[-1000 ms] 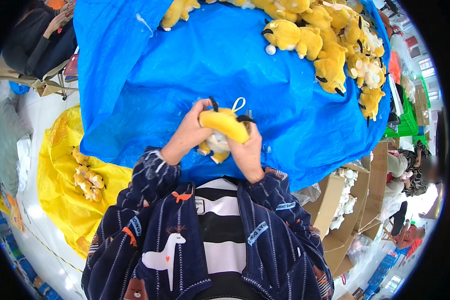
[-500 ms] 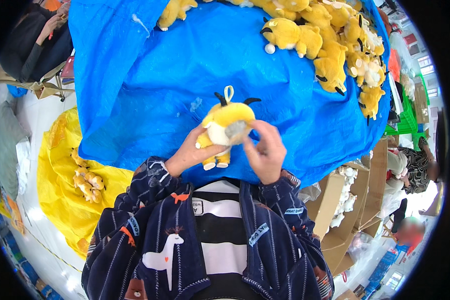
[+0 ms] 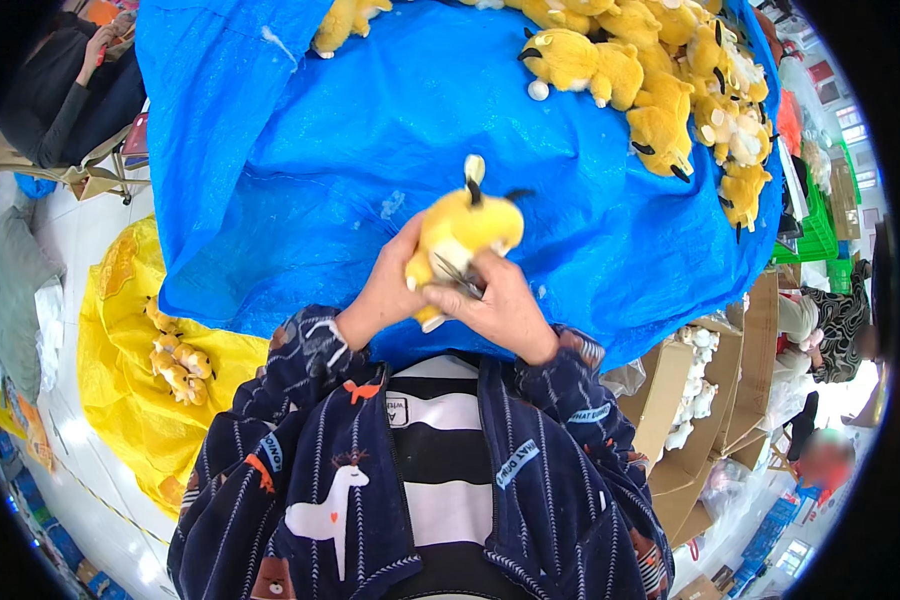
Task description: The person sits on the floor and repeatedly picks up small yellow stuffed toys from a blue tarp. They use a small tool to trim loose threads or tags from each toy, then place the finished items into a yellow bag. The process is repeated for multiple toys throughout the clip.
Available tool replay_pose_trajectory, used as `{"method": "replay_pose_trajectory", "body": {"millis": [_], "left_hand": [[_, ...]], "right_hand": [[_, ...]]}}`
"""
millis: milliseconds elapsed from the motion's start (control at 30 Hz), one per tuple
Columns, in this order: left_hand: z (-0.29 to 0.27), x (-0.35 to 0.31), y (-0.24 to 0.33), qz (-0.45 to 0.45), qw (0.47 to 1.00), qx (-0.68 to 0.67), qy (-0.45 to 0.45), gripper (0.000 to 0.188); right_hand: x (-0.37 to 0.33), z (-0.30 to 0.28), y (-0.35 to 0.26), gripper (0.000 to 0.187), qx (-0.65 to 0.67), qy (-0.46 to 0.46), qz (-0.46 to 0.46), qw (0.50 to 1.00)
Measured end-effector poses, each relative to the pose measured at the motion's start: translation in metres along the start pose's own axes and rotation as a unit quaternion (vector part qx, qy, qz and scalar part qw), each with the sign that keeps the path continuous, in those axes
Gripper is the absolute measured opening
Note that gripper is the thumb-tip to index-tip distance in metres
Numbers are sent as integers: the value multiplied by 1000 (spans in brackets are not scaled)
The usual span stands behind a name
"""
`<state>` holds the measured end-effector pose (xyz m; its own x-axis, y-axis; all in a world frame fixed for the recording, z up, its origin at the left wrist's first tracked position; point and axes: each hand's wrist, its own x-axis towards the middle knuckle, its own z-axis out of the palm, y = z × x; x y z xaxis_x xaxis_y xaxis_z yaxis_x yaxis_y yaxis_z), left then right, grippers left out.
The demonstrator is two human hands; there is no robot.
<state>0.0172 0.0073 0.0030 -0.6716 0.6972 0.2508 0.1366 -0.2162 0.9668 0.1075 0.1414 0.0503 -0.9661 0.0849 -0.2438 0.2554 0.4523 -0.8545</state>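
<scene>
A yellow plush toy (image 3: 467, 222) with a white belly, black horn-like points and a pale loop on top is held over the blue sheet. Around its side and lower body my left hand (image 3: 378, 298) is closed. My right hand (image 3: 503, 305) is closed at the toy's front, fingers and thumb pressed together around a small grey, metallic-looking thing (image 3: 457, 274). Blur and fingers hide what kind of thing that is. The toy tilts to the right, and its lower part is mostly covered by my hands.
The blue sheet (image 3: 340, 180) bears a heap of similar plush toys (image 3: 660, 110) at the far right. Several small toys (image 3: 180, 368) lie on a yellow sheet (image 3: 120, 350) at left. Cardboard boxes (image 3: 660, 385) with white plush items stand at right. Another person (image 3: 65, 100) sits far left.
My right hand has moved left and in against the toy's front, covering more of the grey thing. The toy has turned and tilted, and its legs are now largely hidden.
</scene>
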Motion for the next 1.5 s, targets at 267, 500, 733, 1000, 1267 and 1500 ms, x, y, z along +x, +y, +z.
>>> {"method": "replay_pose_trajectory", "body": {"millis": [267, 500, 733, 1000, 1267, 1500], "left_hand": [[-19, 6, 18, -266, 874, -399, 76, 38], [-5, 3, 6, -257, 869, -408, 107, 37], [6, 6, 10, -225, 863, -429, 145, 37], [15, 9, 14, -258, 825, -480, 148, 37], [-2, 4, 1, -332, 753, -560, 101, 32], [8, 4, 5, -281, 723, -624, 90, 35]], "right_hand": [[-27, -20, -6, 37, -75, 225, -225, 945], [-17, 8, 8, 37, -175, 220, -250, 927], [-12, 18, 11, 20, 71, 338, -107, 932], [-11, 25, -2, 21, -23, 254, -276, 927], [-17, 17, 1, 41, -78, 225, -240, 941], [-10, 24, 12, 46, -197, 295, -309, 882]]}}
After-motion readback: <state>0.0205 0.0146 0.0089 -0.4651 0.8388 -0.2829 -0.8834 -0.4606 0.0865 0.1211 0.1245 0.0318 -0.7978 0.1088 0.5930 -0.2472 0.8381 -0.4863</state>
